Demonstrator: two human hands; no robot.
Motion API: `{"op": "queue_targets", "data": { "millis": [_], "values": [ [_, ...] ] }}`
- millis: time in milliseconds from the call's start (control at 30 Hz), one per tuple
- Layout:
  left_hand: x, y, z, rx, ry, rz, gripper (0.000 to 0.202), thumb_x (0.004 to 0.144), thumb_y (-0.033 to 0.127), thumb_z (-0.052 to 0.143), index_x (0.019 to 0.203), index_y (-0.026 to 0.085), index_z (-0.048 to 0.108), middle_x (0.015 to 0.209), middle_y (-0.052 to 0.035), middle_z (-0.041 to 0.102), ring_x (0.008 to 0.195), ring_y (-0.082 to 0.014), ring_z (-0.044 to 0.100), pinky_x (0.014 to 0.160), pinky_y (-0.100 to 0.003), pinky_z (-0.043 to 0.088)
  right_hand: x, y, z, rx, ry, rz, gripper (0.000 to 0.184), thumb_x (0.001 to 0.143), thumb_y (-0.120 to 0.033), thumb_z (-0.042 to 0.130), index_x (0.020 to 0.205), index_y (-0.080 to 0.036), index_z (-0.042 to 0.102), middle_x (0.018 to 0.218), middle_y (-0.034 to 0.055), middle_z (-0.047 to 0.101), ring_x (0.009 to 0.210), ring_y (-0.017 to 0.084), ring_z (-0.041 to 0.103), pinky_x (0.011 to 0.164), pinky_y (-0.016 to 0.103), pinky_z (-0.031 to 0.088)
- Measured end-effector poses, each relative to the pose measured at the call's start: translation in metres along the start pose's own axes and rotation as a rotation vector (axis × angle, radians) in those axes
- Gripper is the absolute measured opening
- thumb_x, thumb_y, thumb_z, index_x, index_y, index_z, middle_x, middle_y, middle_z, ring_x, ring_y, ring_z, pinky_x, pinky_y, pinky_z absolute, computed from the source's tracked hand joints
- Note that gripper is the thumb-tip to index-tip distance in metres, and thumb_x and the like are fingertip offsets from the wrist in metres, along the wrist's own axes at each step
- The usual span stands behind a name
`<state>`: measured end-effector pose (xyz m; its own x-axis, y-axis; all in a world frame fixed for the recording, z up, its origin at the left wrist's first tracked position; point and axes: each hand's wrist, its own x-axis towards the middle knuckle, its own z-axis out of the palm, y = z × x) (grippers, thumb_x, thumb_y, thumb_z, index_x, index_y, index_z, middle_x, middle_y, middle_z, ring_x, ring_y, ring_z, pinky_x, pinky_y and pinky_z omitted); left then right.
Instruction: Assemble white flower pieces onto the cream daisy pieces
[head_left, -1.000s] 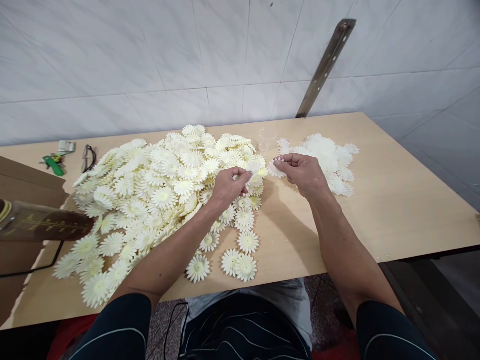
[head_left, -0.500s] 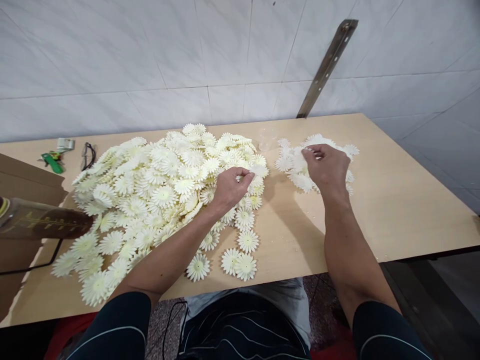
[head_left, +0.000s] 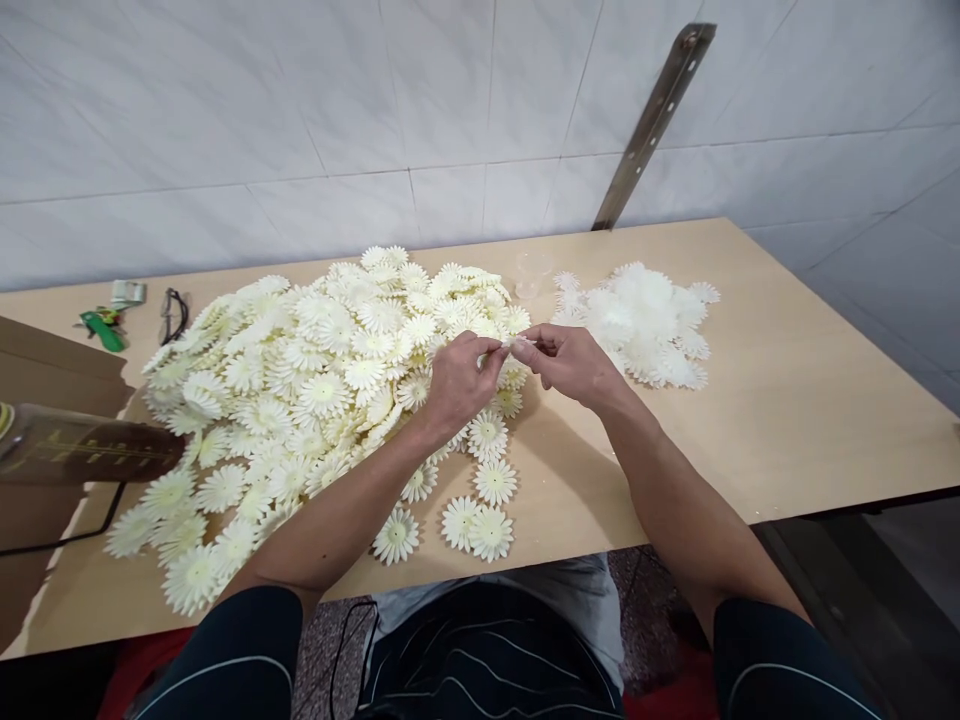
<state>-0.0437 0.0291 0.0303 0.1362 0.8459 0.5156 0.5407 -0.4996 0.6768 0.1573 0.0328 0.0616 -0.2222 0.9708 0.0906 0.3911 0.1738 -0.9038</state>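
Note:
My left hand (head_left: 466,378) pinches a small white flower piece (head_left: 508,343), mostly hidden by the fingertips. From the right, the thumb and fingers of my right hand (head_left: 562,362) close on it too, so the two hands nearly touch. Whether a second piece is in the right fingers is hidden. Under and left of my left hand spreads a big heap of pale yellow paper-like daisies (head_left: 322,390). Beyond my right hand lies a smaller pile of white, translucent flower pieces (head_left: 649,320).
A clear plastic cup-like thing (head_left: 534,272) stands between the piles. At left are a green-handled tool (head_left: 103,330), black-framed glasses (head_left: 174,315), a brown bottle (head_left: 90,447) and cardboard (head_left: 52,380). A metal strip (head_left: 656,125) leans on the tiled wall.
My right hand has come left from the white pile to meet my left hand. My left hand has stayed nearly in place, still pinching the white flower piece.

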Motion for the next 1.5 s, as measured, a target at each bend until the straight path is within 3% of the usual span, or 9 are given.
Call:
{"op": "queue_targets", "data": {
  "millis": [133,200,300,367,600,767,967,1300,1500],
  "values": [
    [0.002,0.007,-0.002,-0.1,-0.004,-0.134,0.011,0.096,0.026,0.076,0.093,0.021,0.086,0.092,-0.0066,0.084,0.087,-0.0216,0.078,0.08,-0.033,0.059,0.001,0.002,0.003,0.001,0.026,0.042,0.047,0.085,-0.065,0.083,0.092,-0.018,0.082,0.065,0.0007,0.063,0.058,0.015,0.052,0.051,0.03,0.039],
    [0.004,0.011,-0.004,-0.193,-0.031,-0.271,0.014,0.095,0.029,0.076,0.091,0.021,0.085,0.092,-0.0053,0.084,0.077,-0.02,0.078,0.073,-0.032,0.06,0.002,0.003,0.001,-0.014,0.025,0.04,0.041,0.085,-0.058,0.082,0.092,-0.018,0.082,0.064,-0.0003,0.061,0.058,0.015,0.051,0.052,0.03,0.039],
    [0.007,0.016,-0.006,-0.333,-0.094,-0.46,0.018,0.094,0.034,0.074,0.087,0.02,0.083,0.084,-0.0022,0.082,0.059,-0.016,0.072,0.059,-0.029,0.057,0.002,0.004,-0.002,-0.045,0.022,0.035,0.039,0.086,-0.058,0.079,0.085,-0.019,0.078,0.06,-0.002,0.056,0.056,0.015,0.05,0.053,0.03,0.037],
    [0.008,0.018,-0.007,-0.381,-0.102,-0.509,0.02,0.091,0.038,0.076,0.084,0.02,0.081,0.08,-0.0008,0.08,0.055,-0.015,0.071,0.056,-0.027,0.056,0.002,0.005,-0.003,-0.052,0.011,0.03,0.045,0.088,-0.063,0.077,0.075,-0.021,0.071,0.058,-0.0024,0.053,0.055,0.014,0.048,0.053,0.031,0.037],
    [0.005,0.019,-0.007,-0.366,-0.096,-0.44,0.047,0.088,0.067,0.081,0.085,0.021,0.082,0.079,-0.0032,0.078,0.061,-0.0177,0.072,0.059,-0.029,0.057,0.003,0.006,0.001,-0.05,0.1,0.043,0.054,0.088,-0.071,0.073,0.069,-0.023,0.062,0.058,-0.0021,0.052,0.055,0.015,0.048,0.054,0.031,0.039],
    [0.004,0.015,-0.004,-0.351,-0.088,-0.431,0.04,0.084,0.061,0.088,0.085,0.022,0.082,0.079,-0.0055,0.08,0.076,-0.0217,0.077,0.062,-0.029,0.058,0.001,0.003,0.007,-0.06,0.154,0.033,0.054,0.085,-0.074,0.077,0.07,-0.023,0.066,0.059,-0.001,0.056,0.057,0.017,0.052,0.054,0.031,0.038],
    [0.006,0.017,-0.004,-0.406,-0.087,-0.483,0.032,0.084,0.051,0.088,0.083,0.021,0.079,0.076,-0.0021,0.077,0.058,-0.0155,0.069,0.056,-0.027,0.055,0.004,0.002,0.008,0.159,0.061,0.092,0.078,0.075,-0.097,0.076,0.058,-0.024,0.058,0.053,-0.0006,0.053,0.05,0.014,0.048,0.051,0.031,0.042],
    [0.01,0.018,-0.007,-0.631,-0.127,-0.577,0.049,0.078,0.063,0.094,0.081,0.018,0.075,0.067,-0.0004,0.069,0.052,-0.0126,0.067,0.049,-0.024,0.054,0.007,0.005,0.013,0.447,0.052,0.104,0.078,0.063,-0.096,0.087,0.065,-0.023,0.06,0.059,-0.002,0.053,0.053,0.011,0.047,0.048,0.028,0.046],
    [0.01,0.02,-0.008,-0.642,-0.136,-0.568,0.054,0.08,0.07,0.091,0.079,0.019,0.074,0.063,-0.0012,0.068,0.053,-0.0139,0.068,0.049,-0.024,0.055,0.007,0.003,0.014,0.398,0.135,0.077,0.076,0.063,-0.096,0.088,0.065,-0.023,0.065,0.056,-0.0025,0.051,0.053,0.013,0.046,0.049,0.029,0.046]
  ]
}}
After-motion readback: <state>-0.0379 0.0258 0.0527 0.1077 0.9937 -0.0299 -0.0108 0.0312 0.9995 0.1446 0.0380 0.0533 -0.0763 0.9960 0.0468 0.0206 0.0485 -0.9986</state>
